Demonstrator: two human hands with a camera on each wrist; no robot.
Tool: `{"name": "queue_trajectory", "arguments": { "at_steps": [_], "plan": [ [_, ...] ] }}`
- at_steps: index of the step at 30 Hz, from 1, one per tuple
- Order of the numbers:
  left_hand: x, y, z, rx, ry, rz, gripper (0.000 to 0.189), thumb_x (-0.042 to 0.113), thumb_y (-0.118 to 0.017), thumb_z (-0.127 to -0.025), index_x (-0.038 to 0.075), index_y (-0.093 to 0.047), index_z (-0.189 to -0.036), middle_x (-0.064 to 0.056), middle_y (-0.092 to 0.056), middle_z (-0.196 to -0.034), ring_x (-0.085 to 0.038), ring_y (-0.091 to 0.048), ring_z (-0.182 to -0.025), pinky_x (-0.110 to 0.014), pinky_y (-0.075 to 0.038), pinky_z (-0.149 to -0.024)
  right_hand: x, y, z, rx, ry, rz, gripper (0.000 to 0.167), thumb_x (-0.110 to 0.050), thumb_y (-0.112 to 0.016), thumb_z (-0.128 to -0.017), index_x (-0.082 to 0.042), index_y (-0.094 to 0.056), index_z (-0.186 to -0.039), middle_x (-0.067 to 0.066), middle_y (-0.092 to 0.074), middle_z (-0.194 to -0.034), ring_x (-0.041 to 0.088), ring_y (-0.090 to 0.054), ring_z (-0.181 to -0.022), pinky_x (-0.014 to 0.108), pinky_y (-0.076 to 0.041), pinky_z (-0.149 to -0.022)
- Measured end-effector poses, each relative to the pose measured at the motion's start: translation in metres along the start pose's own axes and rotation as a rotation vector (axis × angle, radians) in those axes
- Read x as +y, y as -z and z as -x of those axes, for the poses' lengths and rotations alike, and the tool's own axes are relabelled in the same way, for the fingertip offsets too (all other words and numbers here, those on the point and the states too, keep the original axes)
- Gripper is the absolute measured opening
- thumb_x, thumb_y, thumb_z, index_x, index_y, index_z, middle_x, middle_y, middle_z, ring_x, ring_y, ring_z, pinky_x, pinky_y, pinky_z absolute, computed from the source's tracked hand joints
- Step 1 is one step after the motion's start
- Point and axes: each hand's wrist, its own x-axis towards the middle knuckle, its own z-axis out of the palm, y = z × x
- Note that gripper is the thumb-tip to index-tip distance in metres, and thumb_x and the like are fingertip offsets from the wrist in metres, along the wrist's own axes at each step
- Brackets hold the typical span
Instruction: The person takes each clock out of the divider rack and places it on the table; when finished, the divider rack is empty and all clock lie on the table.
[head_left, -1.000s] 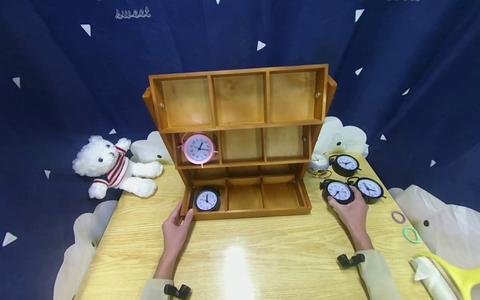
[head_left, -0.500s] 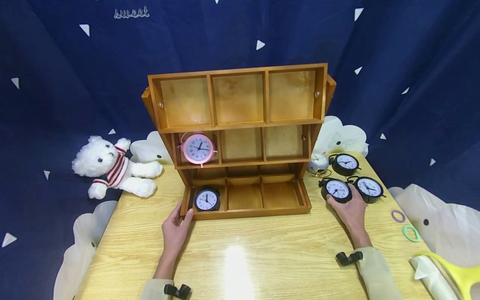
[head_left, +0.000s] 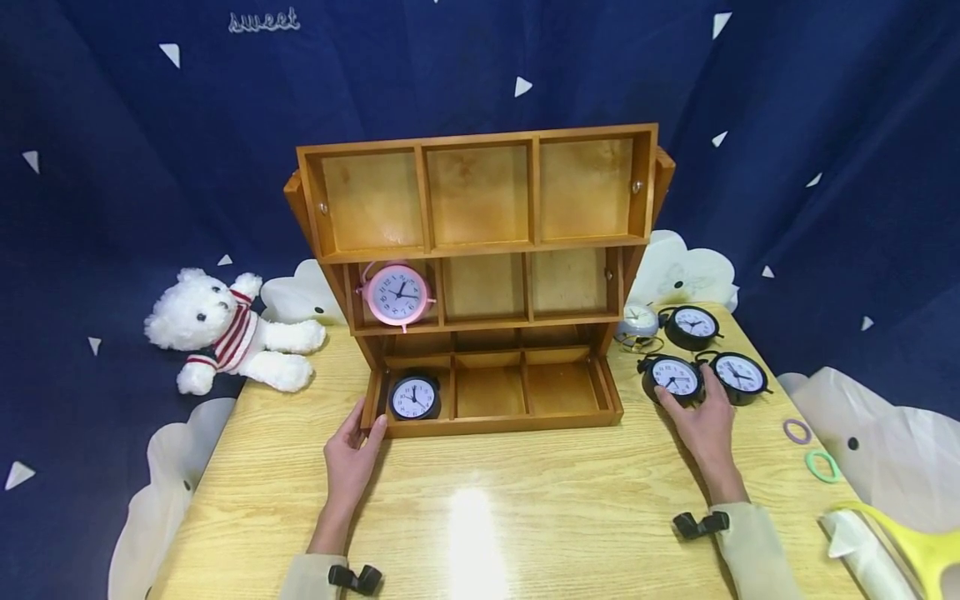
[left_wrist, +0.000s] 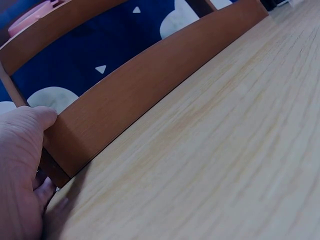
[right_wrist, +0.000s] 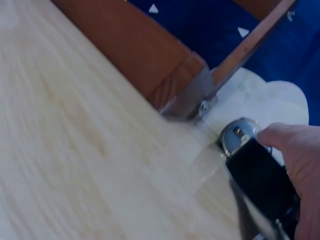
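My left hand [head_left: 352,454] grips the front left corner of a tiered wooden shelf [head_left: 495,427], thumb on the front board and fingers along the side. In the left wrist view, the thumb [left_wrist: 46,118] lies over the board's upper edge. At the right, my right hand [head_left: 707,425] holds a black alarm clock [head_left: 678,379] between thumb and fingers, its white dial facing up. The right wrist view shows this clock's dark side [right_wrist: 262,177] by the thumb. Another black alarm clock [head_left: 738,375] lies close to those fingers.
A pink alarm clock [head_left: 396,294] occupies the shelf's middle left compartment; a black one [head_left: 413,398] sits bottom left. Behind my right hand are a further black clock [head_left: 692,325] and a grey-blue one [head_left: 639,321]. A white teddy bear [head_left: 232,333] lies left; purple [head_left: 797,431] and green rings [head_left: 822,467] lie right.
The black alarm clock in my right hand has shifted very slightly left. My left hand has stayed at the shelf's corner.
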Motion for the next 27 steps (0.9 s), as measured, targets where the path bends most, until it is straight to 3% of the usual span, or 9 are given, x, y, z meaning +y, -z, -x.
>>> {"name": "queue_trajectory", "arguments": {
  "at_steps": [4,8,11,15,17,21,27],
  "plan": [
    [0.0,0.0,-0.001,-0.003,0.003,0.002,0.056,0.006,-0.077,-0.095,-0.004,-0.056,-0.146,-0.026,-0.057,-0.144,-0.037,-0.057,-0.132,-0.013,-0.05,-0.1,-0.013,0.003,0.003,0.1,0.082,-0.06,0.077,-0.018,-0.086,-0.085,0.003,-0.051,-0.15,0.031,-0.051,-0.151,0.049,-0.045,-0.142,0.063,-0.035,-0.12],
    [-0.001,-0.001,-0.002,-0.001,0.003,0.0,0.057,0.003,-0.077,-0.094,-0.005,-0.055,-0.146,-0.028,-0.057,-0.144,-0.039,-0.056,-0.132,-0.014,-0.05,-0.1,-0.031,0.002,0.007,0.154,0.12,-0.17,0.061,-0.012,-0.083,-0.089,0.0,-0.059,-0.145,0.024,-0.059,-0.146,0.038,-0.054,-0.136,0.032,-0.045,-0.118],
    [-0.001,-0.001,-0.002,0.002,0.005,0.005,0.057,0.003,-0.077,-0.094,-0.005,-0.055,-0.146,-0.027,-0.057,-0.144,-0.039,-0.056,-0.132,-0.015,-0.05,-0.101,-0.044,-0.001,0.012,0.121,0.102,-0.299,0.056,-0.005,-0.079,-0.092,-0.001,-0.06,-0.145,0.022,-0.061,-0.145,0.022,-0.058,-0.133,0.015,-0.045,-0.111],
    [0.0,0.0,-0.001,-0.001,0.006,0.013,0.056,0.003,-0.077,-0.095,-0.005,-0.055,-0.146,-0.027,-0.057,-0.145,-0.036,-0.056,-0.132,-0.014,-0.05,-0.101,-0.056,-0.012,0.021,-0.005,0.072,-0.459,0.055,0.002,-0.072,-0.096,0.001,-0.056,-0.148,0.022,-0.057,-0.149,0.004,-0.056,-0.13,0.018,-0.045,-0.114],
    [0.001,0.0,-0.001,-0.004,0.004,0.014,0.056,0.004,-0.077,-0.095,-0.005,-0.055,-0.146,-0.026,-0.057,-0.144,-0.036,-0.057,-0.132,-0.014,-0.05,-0.101,-0.058,-0.02,0.026,-0.083,0.064,-0.501,0.056,0.004,-0.071,-0.096,0.001,-0.054,-0.15,0.022,-0.054,-0.152,0.007,-0.055,-0.133,0.021,-0.044,-0.115],
    [0.002,0.0,0.0,-0.01,-0.004,0.018,0.056,0.007,-0.077,-0.096,-0.005,-0.056,-0.146,-0.027,-0.057,-0.144,-0.037,-0.057,-0.132,-0.016,-0.05,-0.102,-0.061,-0.036,0.037,-0.22,0.061,-0.516,0.062,0.002,-0.071,-0.097,0.001,-0.047,-0.155,0.021,-0.048,-0.158,0.027,-0.047,-0.145,0.018,-0.04,-0.117],
    [0.004,0.0,0.001,-0.009,0.0,0.009,0.056,0.009,-0.077,-0.096,-0.006,-0.055,-0.146,-0.026,-0.058,-0.144,-0.037,-0.056,-0.132,-0.016,-0.049,-0.102,-0.061,-0.051,0.044,-0.303,0.059,-0.564,0.067,-0.002,-0.072,-0.098,0.003,-0.041,-0.157,0.024,-0.041,-0.161,0.038,-0.037,-0.15,0.012,-0.036,-0.116]
  ]
}}
